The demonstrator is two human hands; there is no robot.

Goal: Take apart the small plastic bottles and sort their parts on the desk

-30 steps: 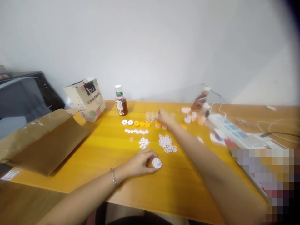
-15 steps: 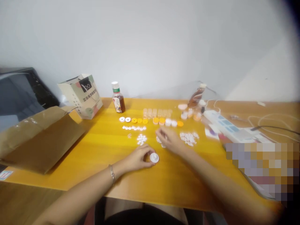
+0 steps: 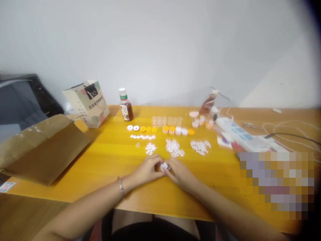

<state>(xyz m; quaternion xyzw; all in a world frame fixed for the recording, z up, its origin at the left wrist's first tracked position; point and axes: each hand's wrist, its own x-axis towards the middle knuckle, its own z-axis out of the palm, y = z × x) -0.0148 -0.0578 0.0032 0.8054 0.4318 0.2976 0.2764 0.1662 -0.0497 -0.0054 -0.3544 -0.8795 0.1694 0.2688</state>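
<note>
My left hand is closed at the front middle of the table, thumb and fingers pinching a white round cap by its edge. Against the other side of that cap sits my right hand, its thumb and fingers closed over the top. Anything small between the right fingertips is hidden. Just beyond the hands lies a pile of white openwork discs. To its left is a cluster of small white round pieces, and to its right a second pile of white openwork pieces.
Behind stand yellow lids, orange-topped caps and clear little cups. A dark bottle and a paper bag are back left. A large brown bag lies left; a tilted bottle and cables are right.
My right hand has come back from the middle pile of openwork discs to the white cap in my left hand. The left hand has stayed in place.
</note>
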